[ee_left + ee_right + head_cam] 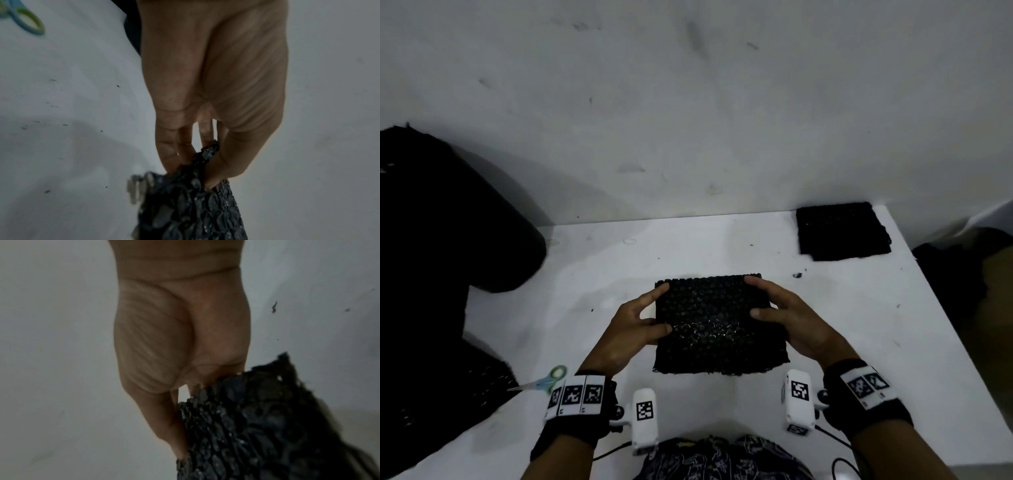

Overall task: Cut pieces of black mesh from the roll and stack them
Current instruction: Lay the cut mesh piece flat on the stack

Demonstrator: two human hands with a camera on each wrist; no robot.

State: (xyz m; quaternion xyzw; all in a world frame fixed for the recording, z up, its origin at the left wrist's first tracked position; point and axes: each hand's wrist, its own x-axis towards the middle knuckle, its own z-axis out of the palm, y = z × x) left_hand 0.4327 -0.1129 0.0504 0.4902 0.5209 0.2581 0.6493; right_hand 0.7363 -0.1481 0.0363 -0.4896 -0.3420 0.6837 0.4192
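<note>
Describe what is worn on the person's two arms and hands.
Both hands are bare: left hand, right hand. Each wrist wears a black band carrying white panels with square black-and-white markers. A white camera block, marked the same way, sits inside each wrist, with thin black cables trailing away.

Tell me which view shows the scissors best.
The head view: the scissors lie whole on the white table, green-and-blue handles and blades visible, beside the left wrist. The left wrist view catches only blurred handle loops at its top-left corner. The right wrist view does not show them.
</note>
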